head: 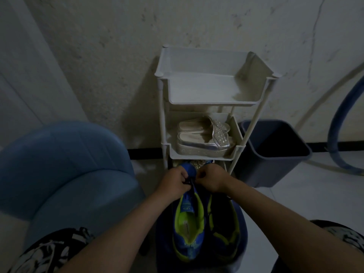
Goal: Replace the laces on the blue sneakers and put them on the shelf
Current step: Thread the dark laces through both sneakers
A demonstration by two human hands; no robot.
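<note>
- Left hand (175, 182) and right hand (211, 180) sit close together, knuckles up, fingers curled. Each pinches a dark lace (188, 182) that runs across the narrow gap between them.
- Straight ahead of the hands, just beyond the fingertips, stands a white plastic three-tier shelf rack (214, 91) against a stained pale wall (118, 46). The front lip of its lowest tier is almost level with the knuckles.
- The top tray's floor shows whole. The middle tray above the hands holds a pair of silver platform slippers (204, 139). Something glittery sits in the lowest tier, mostly hidden by the hands.
- Right of the right hand, just beside the rack's leg, is a dark blue-grey plastic bin (275, 154). A blue hose (332, 119) curves further right.
- Pale tiled floor (285, 203) shows between the bin and the right forearm.
- Left of the left hand, close to the forearm, bulks a light blue upholstered chair (69, 164).
- Blue sneaker with lime-yellow lining (188, 223) lies under and behind the hands, toe toward the rack and heel toward the person. Its toe cap peeks out between the hands. The tongue is folded open and the insole is visible.
- Second blue sneaker (224, 231) lies touching its right side, parallel, below the right wrist, in deeper shadow.
- Both sneakers rest on a dark blue rounded surface (163, 233) between the knees. I cannot tell what it is.
</note>
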